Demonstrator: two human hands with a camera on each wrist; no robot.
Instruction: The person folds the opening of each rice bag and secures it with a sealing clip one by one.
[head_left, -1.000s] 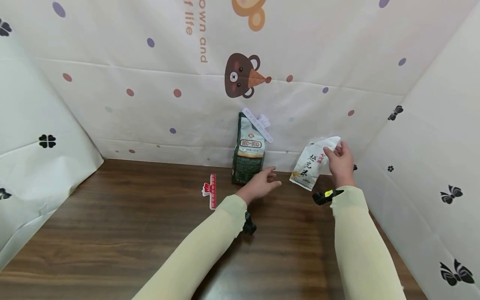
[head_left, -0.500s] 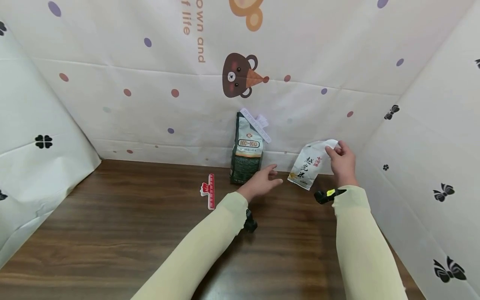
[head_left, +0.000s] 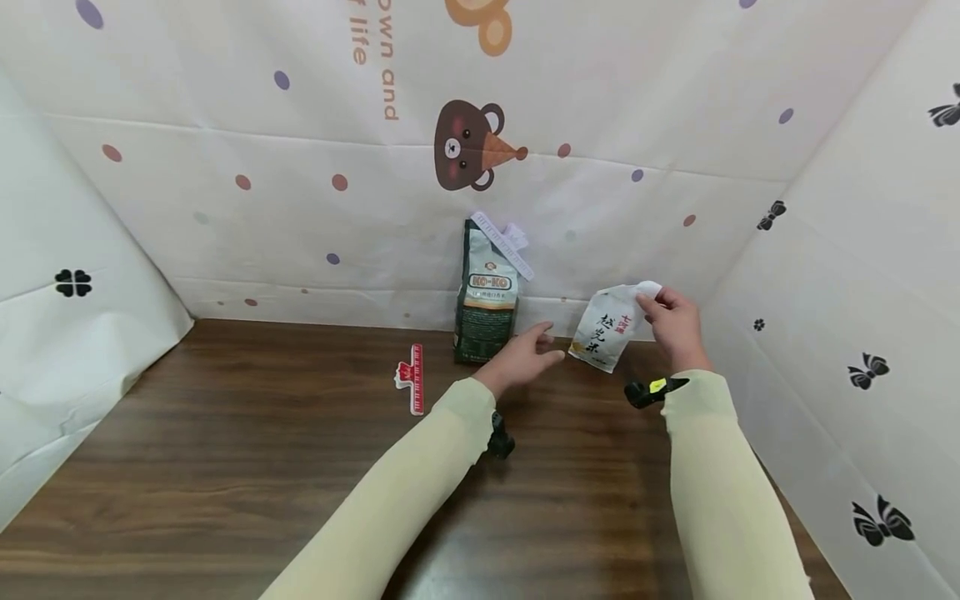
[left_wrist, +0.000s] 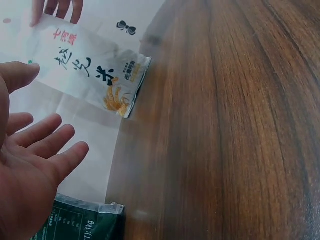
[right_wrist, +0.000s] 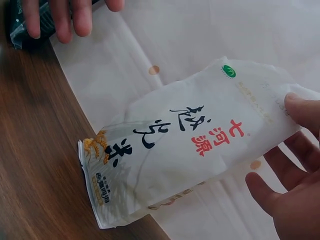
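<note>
My right hand (head_left: 677,329) pinches the top corner of a white rice bag (head_left: 603,329) between thumb and fingers. The bag leans, its printed front toward me and its lower end by the table's back edge; whether that end bears on the table I cannot tell. My left hand (head_left: 517,362) holds nothing, its fingers spread toward the bag and apart from it, as the left wrist view shows of the hand (left_wrist: 30,185) and bag (left_wrist: 82,65). Behind the left hand a dark green KO-KO bag (head_left: 487,321) stands upright, a pale sealing clip (head_left: 504,244) slanting across its top.
A red and white sealing clip (head_left: 415,379) lies on the brown wooden table (head_left: 225,467), left of the green bag. A patterned white cloth wall (head_left: 300,217) rises along the back edge, and another closes off the right side (head_left: 840,292).
The white bag has tilted and shifted slightly left relative to my right hand, which still pinches its top. My left hand keeps much the same pose. The head view has turned slightly right.
</note>
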